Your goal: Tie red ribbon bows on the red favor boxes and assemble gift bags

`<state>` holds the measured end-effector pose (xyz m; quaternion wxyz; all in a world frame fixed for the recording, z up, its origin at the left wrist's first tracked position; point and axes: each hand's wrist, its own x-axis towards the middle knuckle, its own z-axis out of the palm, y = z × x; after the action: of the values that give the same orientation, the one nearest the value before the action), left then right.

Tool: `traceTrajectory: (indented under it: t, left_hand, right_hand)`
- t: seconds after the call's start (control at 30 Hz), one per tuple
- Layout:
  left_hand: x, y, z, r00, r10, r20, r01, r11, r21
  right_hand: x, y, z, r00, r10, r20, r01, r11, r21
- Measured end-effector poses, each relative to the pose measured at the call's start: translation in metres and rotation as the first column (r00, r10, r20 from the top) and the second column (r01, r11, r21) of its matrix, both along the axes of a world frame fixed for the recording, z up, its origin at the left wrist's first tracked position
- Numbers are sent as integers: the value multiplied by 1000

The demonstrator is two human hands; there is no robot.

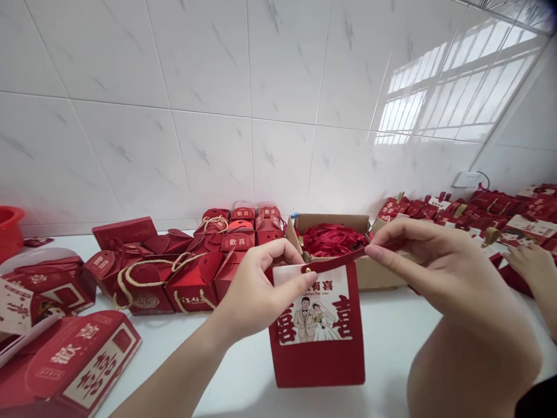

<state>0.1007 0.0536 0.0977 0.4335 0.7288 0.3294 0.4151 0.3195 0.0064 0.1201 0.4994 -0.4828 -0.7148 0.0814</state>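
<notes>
A red wedding gift box (319,367) stands upright in front of me, its pale front flap printed with a bride and groom. My left hand (255,290) pinches the top of this box, thumb beside a small gold stud. From the stud a dark red ribbon strap (342,259) runs up to the right. Its far end is between the thumb and forefinger of my right hand (430,276). The strap is drawn fairly taut across the top edge. My left fingers behind the box are partly hidden.
Behind the gift box, an open cardboard carton (387,273) holds many red ribbons (333,239). Several red candy boxes (191,281) crowd the left, one large box (69,360) nearest. Red bags (528,229) line the right, where another person's hand (535,273) reaches in. A tiled wall (209,157) closes the back.
</notes>
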Motion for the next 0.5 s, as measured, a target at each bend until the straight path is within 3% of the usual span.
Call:
traceTrajectory:
  t: [0.23,0.37,0.5]
  left_hand:
    - [7,-5,-5,999,-25,-46,22,998,-50]
    - [8,-6,-6,995,-56,-86,55,998,-20]
    - [7,-10,-6,994,-33,-108,47,991,126]
  right_hand:
    - [-26,20,-11,914,158,-374,-98,980,174]
    - [-32,27,-12,881,254,-398,-140,946,294]
    - [-25,30,-15,918,223,-327,-106,935,339]
